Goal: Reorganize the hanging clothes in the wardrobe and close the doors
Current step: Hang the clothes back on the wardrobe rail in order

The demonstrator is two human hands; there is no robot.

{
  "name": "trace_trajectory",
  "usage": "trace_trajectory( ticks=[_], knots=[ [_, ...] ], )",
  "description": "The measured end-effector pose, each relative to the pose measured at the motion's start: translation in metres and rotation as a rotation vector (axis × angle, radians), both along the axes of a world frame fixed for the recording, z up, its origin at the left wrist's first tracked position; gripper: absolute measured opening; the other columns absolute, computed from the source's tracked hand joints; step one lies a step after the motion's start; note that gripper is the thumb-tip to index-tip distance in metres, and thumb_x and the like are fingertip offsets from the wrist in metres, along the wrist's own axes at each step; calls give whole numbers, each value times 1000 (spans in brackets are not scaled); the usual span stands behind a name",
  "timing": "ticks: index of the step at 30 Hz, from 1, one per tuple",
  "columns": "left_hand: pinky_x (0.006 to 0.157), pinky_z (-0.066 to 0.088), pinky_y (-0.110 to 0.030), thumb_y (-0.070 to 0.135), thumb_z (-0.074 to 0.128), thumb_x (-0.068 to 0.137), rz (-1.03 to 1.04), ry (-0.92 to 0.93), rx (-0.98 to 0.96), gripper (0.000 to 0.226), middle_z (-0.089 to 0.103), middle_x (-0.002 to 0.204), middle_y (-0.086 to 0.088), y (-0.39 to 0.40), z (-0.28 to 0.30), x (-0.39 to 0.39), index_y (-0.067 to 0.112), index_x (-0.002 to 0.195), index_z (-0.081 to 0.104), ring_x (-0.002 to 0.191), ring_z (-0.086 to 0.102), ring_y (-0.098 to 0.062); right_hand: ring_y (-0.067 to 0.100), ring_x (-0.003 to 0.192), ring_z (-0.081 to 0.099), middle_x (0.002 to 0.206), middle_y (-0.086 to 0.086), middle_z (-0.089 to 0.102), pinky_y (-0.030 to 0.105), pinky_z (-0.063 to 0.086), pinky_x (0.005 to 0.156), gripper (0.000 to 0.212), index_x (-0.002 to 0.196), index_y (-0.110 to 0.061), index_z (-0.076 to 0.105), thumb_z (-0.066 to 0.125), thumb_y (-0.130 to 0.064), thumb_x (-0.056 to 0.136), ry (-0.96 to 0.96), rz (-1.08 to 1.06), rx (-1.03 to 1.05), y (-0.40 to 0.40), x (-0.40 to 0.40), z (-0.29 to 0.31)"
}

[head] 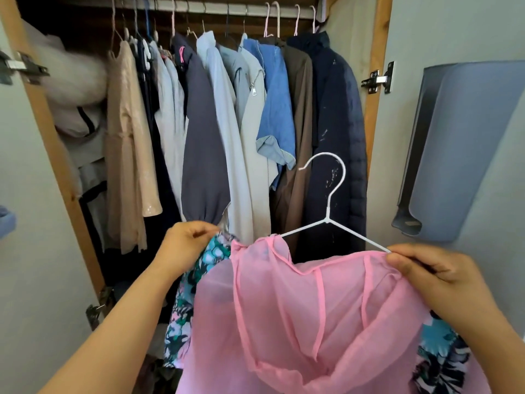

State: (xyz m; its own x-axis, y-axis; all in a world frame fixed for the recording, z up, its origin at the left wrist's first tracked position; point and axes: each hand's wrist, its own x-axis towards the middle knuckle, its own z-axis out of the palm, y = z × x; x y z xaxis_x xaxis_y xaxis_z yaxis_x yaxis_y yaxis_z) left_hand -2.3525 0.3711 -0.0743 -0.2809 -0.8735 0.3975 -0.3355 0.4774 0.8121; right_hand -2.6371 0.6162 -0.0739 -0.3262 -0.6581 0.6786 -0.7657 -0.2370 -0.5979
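Doors stand open on both sides of the wardrobe, so the closing step is plainly not yet reached; the work in hand looks like dressing a garment onto its hanger before it goes back on the rail. Starting at the left, the left hand (pixel 184 245) is held low in front of the hanging clothes (pixel 216 115), its fingers (pixel 204 233) pinched together on the edge of fabric, apparently the floral garment (pixel 196 282) that lies under the pink one, though exactly which cloth they clamp is hard to tell. In the middle, the sheer pink garment (pixel 306 308) is draped over the white hanger (pixel 329 220), one shoulder already sitting on the hanger's left arm, the hook free in the air and well below the rail (pixel 216 8). At the right, the right hand (pixel 431 277) pinches the far end of the hanger together with the pink neckline, fingers closed on both. My judgement is that the next move calls for settling the right shoulder over the hanger end, then lifting the hook up to a gap on the rail; the thin slippery cloth may slide off if tilted. Hard to make out: the lower hems, cut off at the bottom edge; how the floral garment is supported; the wardrobe floor behind the arms; and the white bundle (pixel 76 78) stuffed at the far left, blurred.
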Motion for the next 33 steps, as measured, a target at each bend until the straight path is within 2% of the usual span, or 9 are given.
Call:
trace_trajectory(
  ticks=[3, 7, 10, 13, 20, 25, 29, 31, 33],
  knots=[
    [82, 52, -29, 27, 64, 88, -35, -81, 45, 15, 74, 82, 3, 6, 0, -1, 21, 80, 75, 81, 68, -9, -14, 84, 61, 82, -42, 62, -2, 41, 73, 65, 78, -70, 59, 71, -6, 78, 30, -45, 6, -7, 3, -6],
    [69, 44, -23, 73, 52, 75, -184, -163, 59, 59, 65, 74, 13, 24, 4, 0, 17, 71, 68, 67, 60, -8, -18, 84, 58, 81, -46, 59, -3, 39, 73, 51, 77, -65, 62, 70, -14, 78, -5, -87, -43, -11, 2, -17],
    [54, 32, -21, 58, 67, 75, -269, -282, -78, 45, 45, 56, 12, 35, 1, -9, 15, 66, 58, 53, 39, -5, -21, 85, 55, 79, -50, 55, -4, 39, 74, 34, 87, -47, 67, 69, -13, 81, 18, -118, -53, -17, 9, -17],
    [50, 27, -24, 40, 66, 83, -247, -264, -215, 43, 37, 51, 9, 36, -1, -18, 14, 58, 42, 49, 33, -6, -16, 85, 59, 79, -46, 59, -1, 42, 73, 33, 85, -46, 65, 69, -14, 81, 42, -78, -49, -20, 19, -10],
    [56, 35, -16, 17, 58, 91, -55, -45, -270, 23, 58, 82, -26, 16, 13, -2, -3, 82, 62, 66, 46, -11, -1, 76, 61, 79, -14, 69, 10, 48, 60, 16, 80, -33, 68, 58, -27, 91, -41, -52, 174, -16, -3, 6],
    [71, 38, -25, 20, 54, 94, -3, -164, -272, 25, 54, 84, -16, -10, 18, 0, -3, 85, 60, 77, 49, -19, 3, 75, 65, 78, -15, 70, 14, 52, 64, 17, 82, -26, 71, 58, -19, 91, -105, 108, 199, -28, 6, 9],
    [81, 35, -30, 27, 56, 93, 94, -183, -254, 23, 55, 82, 0, -26, 15, 6, 7, 82, 63, 83, 50, -17, 16, 76, 67, 77, -6, 72, 31, 57, 69, 17, 82, -23, 71, 59, -14, 90, -197, 110, 100, -56, 21, 9],
    [98, 31, -22, 32, 59, 91, 159, -232, -288, 17, 60, 104, 5, -35, 18, 11, 20, 101, 67, 100, 51, -13, 16, 77, 66, 78, -6, 71, 30, 54, 71, 20, 79, -26, 70, 59, -12, 90, -225, 78, 17, -73, 29, 14],
    [107, 32, -35, 41, 62, 87, 180, -215, -259, 40, 52, 130, 7, -42, 24, 17, 27, 125, 57, 117, 48, -12, 12, 77, 65, 80, -9, 70, 26, 52, 71, 21, 80, -28, 70, 60, -13, 90, -203, 59, -23, -91, 35, 21]
  ],
)
